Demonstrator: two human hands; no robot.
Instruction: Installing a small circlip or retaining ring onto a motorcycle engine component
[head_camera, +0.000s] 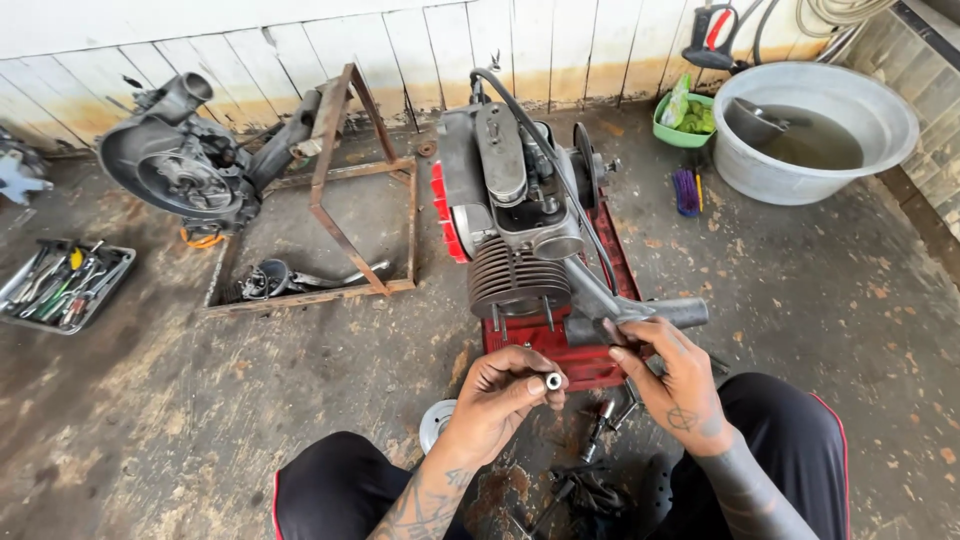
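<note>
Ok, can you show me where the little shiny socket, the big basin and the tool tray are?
small metal socket (553, 381), head view, its open round end.
grey basin (880, 100), head view, its right rim.
tool tray (118, 275), head view, its right wall.

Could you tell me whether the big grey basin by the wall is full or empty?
Partly filled: murky water covers the bottom of the basin, well below its rim.

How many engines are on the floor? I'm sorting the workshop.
2: one engine on the red stand before the hands, the other engine at far left by the wall. More may lie outside the view.
</note>
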